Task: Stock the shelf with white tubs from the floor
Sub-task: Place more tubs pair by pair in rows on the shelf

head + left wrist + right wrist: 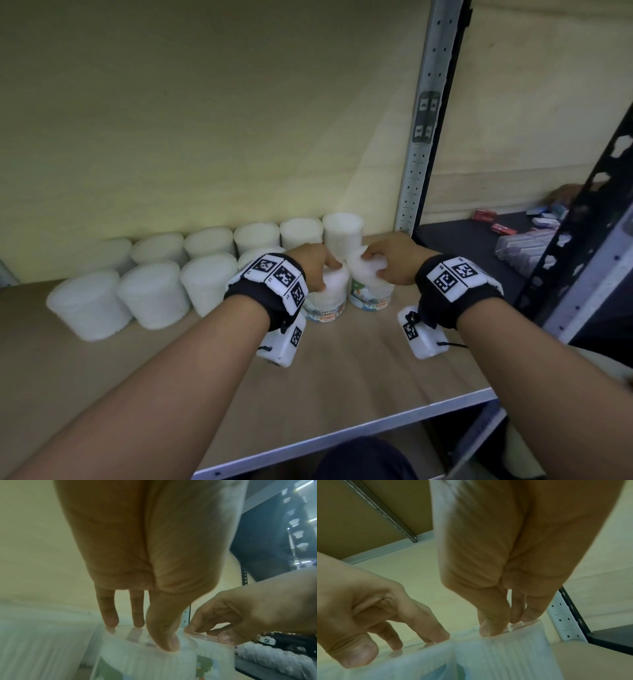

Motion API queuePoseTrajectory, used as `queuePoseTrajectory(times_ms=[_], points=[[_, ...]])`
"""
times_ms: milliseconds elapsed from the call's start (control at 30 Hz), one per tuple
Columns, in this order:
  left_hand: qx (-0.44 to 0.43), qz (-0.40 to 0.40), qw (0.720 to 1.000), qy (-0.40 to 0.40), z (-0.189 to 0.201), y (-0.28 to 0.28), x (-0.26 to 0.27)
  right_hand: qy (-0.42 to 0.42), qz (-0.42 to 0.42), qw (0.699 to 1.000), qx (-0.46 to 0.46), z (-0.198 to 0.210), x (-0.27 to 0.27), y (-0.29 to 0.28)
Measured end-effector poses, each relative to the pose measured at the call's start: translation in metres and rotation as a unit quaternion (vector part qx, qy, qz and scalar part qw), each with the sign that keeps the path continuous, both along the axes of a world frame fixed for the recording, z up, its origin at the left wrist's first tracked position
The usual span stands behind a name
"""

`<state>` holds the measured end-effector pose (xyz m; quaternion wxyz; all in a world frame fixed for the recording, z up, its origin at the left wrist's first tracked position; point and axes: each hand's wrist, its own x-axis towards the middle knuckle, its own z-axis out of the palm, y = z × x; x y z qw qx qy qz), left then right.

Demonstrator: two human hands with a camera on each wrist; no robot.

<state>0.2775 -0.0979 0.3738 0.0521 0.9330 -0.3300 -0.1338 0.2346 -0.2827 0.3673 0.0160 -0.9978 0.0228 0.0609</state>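
Both hands are down on the wooden shelf (359, 370) now, each one on top of a tub of cotton buds. The left hand (310, 265) has its fingers (108, 614) and thumb pointing down, tips planted around the clear lid of the left tub (325, 301); the grip looks light, a fingertip hold at the rim and no full wrap. The right hand (390, 262) does the same on the right tub (371, 294), thumb at the near edge, fingers (532, 612) at the far edge, pinching the top. The two tubs stand side by side, touching or nearly so, at the right end of the front row, with the back row of white tubs (257, 236) lined along the yellow wall and the front row (150, 294) running off to the left. One tub (342, 233) right behind the hands looks taller than its row; whether it is stacked I can't tell. And here's the danger: those lids are slick and the hold is only at the rim, so a sideways nudge could tip a tub. The knuckles are close to that tall one behind, and the perforated metal upright (416, 192) crowds the right side, so a careless withdrawal could knock the row.
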Motion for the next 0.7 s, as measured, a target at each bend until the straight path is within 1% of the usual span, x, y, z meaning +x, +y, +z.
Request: queuePoseTrajectory(times_ms=[67, 167, 233, 367, 467, 700], points=[[-0.004, -0.003, 1.0, 0.006, -0.001, 0.002, -0.011, -0.003, -0.006, 1.0, 0.022, 0.0, -0.015, 0.001], [0.001, -0.014, 1.0, 0.011, 0.0, 0.003, -0.028, 0.031, -0.029, 0.995, 0.096, -0.001, -0.037, 0.002], [0.007, -0.027, 1.0, 0.014, 0.0, 0.004, -0.039, 0.038, -0.032, 0.992, 0.117, -0.001, -0.052, 0.002], [0.007, -0.047, 0.999, 0.007, -0.002, 0.007, -0.064, 0.04, -0.033, 0.991, 0.124, -0.001, -0.084, 0.002], [0.0, -0.065, 0.998, 0.02, -0.002, 0.009, -0.081, 0.043, -0.035, 0.991, 0.123, -0.003, -0.103, 0.0], [-0.016, -0.087, 0.996, 0.026, 0.002, 0.014, -0.114, 0.04, -0.034, 0.991, 0.12, -0.002, -0.136, 0.0]])
